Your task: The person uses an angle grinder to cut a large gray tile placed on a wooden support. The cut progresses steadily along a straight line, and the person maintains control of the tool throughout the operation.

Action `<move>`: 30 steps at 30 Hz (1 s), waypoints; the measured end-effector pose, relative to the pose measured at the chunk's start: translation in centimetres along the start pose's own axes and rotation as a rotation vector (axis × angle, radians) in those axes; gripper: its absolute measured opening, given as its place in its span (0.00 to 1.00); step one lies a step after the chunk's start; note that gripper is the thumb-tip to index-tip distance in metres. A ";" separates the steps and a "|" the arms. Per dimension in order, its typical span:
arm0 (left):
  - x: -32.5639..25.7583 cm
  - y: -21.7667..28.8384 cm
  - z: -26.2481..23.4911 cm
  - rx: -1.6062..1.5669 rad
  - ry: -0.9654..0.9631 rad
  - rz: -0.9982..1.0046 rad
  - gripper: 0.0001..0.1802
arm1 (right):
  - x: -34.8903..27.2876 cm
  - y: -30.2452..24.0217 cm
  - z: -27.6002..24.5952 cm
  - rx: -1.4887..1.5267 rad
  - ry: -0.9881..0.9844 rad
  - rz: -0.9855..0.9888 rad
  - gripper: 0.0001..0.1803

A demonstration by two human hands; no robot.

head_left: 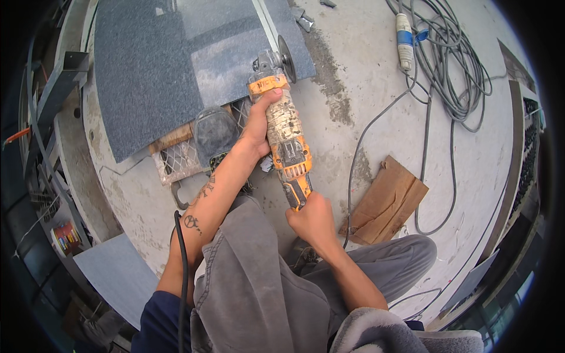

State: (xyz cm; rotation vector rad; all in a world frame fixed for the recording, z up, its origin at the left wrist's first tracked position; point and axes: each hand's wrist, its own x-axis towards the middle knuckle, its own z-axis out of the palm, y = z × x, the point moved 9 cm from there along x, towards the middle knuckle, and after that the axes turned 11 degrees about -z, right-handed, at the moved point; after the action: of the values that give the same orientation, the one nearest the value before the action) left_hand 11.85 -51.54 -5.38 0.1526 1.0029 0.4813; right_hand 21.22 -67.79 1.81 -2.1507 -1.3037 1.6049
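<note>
Both my hands hold a yellow and black angle grinder [288, 132], its body worn and wrapped in dirty tape. My left hand [259, 125] is closed round the body just behind the head. Farther back, my right hand [315, 219] grips the rear handle. The dark cutting disc [286, 59] stands on edge at the far end, by the right part of a large grey stone slab [150, 82]. A pale metal straightedge [266, 23] lies on the slab and runs up to the disc. Whether the disc touches the slab I cannot tell.
A dark cap-like object [216, 132] and a mesh-patterned block [178, 160] lie at the slab's near edge. Brown cardboard [385, 203] is on the concrete to the right. Beyond it are a coiled grey cable [456, 70] and a white-blue connector [405, 41]. A bucket [66, 237] stands far left.
</note>
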 end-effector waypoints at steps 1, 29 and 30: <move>0.3 0.5 0.0 -0.023 -0.021 0.001 0.31 | 0.5 -0.5 -0.1 -0.008 0.002 -0.016 0.15; 0.7 1.5 0.0 -0.077 0.029 -0.008 0.30 | 1.2 -2.4 -1.3 -0.056 -0.021 -0.027 0.14; 0.5 1.2 -0.1 -0.059 0.043 0.001 0.30 | 0.8 -2.2 -1.2 -0.040 -0.017 -0.022 0.15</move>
State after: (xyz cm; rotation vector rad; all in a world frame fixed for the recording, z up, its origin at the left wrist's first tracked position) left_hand 11.61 -50.27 -5.37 0.0905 1.0300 0.5163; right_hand 21.07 -65.42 3.02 -2.1417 -1.3714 1.6059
